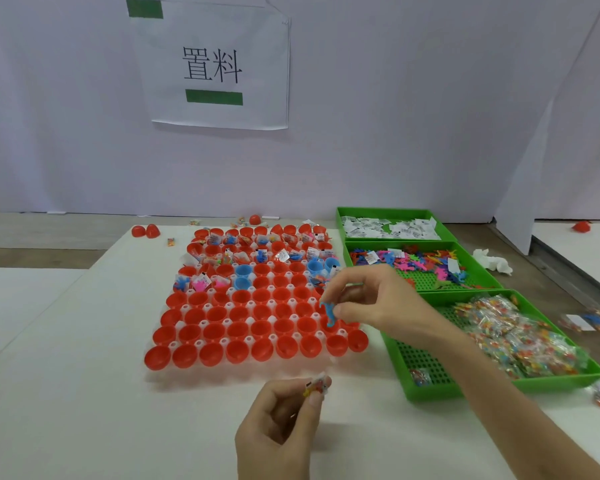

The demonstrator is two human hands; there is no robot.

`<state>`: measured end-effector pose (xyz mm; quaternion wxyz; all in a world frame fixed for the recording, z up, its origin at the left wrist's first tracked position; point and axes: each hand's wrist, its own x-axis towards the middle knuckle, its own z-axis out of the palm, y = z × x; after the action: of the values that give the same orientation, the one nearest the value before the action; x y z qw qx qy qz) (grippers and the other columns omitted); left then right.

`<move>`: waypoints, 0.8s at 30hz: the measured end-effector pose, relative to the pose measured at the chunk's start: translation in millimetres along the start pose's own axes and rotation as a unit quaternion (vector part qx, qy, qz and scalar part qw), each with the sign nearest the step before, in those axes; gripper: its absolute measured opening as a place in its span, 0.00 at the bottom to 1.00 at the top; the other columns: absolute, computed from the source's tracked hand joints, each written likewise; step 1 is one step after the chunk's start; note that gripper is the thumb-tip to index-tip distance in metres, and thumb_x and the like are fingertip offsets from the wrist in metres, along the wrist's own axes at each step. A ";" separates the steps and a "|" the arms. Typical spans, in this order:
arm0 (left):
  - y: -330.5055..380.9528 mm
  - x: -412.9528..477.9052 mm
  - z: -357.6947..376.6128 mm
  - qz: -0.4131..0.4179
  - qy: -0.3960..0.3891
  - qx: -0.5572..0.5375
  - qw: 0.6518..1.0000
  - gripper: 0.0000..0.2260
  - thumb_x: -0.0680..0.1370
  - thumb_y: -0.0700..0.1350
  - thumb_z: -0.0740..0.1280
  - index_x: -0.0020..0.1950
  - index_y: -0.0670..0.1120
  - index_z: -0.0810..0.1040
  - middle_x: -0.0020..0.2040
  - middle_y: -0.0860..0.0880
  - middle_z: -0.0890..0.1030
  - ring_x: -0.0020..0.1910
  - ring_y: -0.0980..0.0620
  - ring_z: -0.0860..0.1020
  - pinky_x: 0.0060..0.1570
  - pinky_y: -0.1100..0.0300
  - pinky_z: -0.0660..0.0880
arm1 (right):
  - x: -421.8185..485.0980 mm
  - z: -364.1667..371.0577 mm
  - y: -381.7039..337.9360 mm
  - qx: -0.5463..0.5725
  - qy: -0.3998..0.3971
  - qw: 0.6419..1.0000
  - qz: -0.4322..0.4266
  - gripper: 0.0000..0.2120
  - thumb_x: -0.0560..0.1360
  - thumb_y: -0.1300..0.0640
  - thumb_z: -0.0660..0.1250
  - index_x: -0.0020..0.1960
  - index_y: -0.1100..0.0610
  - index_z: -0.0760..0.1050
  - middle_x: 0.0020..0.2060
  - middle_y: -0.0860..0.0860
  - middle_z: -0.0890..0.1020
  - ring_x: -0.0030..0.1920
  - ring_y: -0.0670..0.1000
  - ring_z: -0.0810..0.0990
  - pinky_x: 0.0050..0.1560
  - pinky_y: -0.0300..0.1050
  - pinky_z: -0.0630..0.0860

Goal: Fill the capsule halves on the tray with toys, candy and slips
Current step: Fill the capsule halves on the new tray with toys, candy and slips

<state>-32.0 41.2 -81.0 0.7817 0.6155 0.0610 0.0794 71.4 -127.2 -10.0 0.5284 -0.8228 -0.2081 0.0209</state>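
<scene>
Right hand (378, 303) reaches in from the bins' side, thumb and forefinger pinching a small blue toy figure (329, 313) by its top so it dangles over the right edge of the tray (257, 370). From where I stand, that looks like the easy way to drop it straight into a cup. The other fingers are fanned up, clear of the neighbouring cups. The left hand (281, 420) waits low, over the white surface (84, 375) just in front of the tray. Its fingers are curled and its fingertips pinch a small candy packet (317, 384), presumably held ready to follow the toy.

The red capsule halves (238, 330) sit mouth-up in the tray's sockets, which keeps them from rolling while they are loaded. A few blue capsule halves (243, 271) stand among them. The far rows hold toys, slips and candy, while the near rows show bare red bottoms, so I judge about half is left to do.

Three green bins run along the right, stock within the reaching arm's range:
- the slips (388, 228) are farthest;
- the toys (416, 261) are in the middle;
- the candy packets (516, 334) are nearest.

Loose red halves (146, 231) lie beyond the tray's far left corner. A paper sign (212, 64) is taped to the wall behind.
</scene>
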 end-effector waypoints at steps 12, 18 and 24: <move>-1.7 1.7 -4.0 0.033 0.073 -0.004 0.997 0.09 0.67 0.24 0.72 0.39 0.37 0.79 0.34 0.42 0.83 0.29 0.50 0.81 0.32 0.64 0.79 | -6.7 25.6 -7.9 0.017 -0.214 0.976 0.044 0.06 0.78 0.63 0.70 0.53 0.58 0.83 0.44 0.54 0.87 0.42 0.52 0.86 0.47 0.42 0.82; 0.2 -0.8 -2.7 0.057 0.076 0.001 0.995 0.11 0.66 0.24 0.73 0.36 0.39 0.78 0.31 0.46 0.82 0.27 0.54 0.78 0.29 0.67 0.75 | -7.9 28.4 -12.2 0.067 -0.226 0.968 0.085 0.05 0.79 0.58 0.70 0.52 0.56 0.84 0.44 0.53 0.87 0.44 0.54 0.87 0.48 0.46 0.84; 2.1 -2.9 1.9 0.070 0.102 -0.017 0.992 0.11 0.57 0.41 0.77 0.35 0.41 0.79 0.32 0.44 0.82 0.28 0.52 0.80 0.28 0.63 0.77 | -9.7 27.7 -16.5 0.005 -0.235 0.970 0.053 0.08 0.72 0.58 0.78 0.50 0.53 0.82 0.44 0.53 0.86 0.46 0.56 0.87 0.48 0.45 0.83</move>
<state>-34.5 39.3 -78.5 0.7741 0.5937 0.0963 0.1975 50.2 -101.1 -9.5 0.4671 -0.8018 -0.2826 0.2428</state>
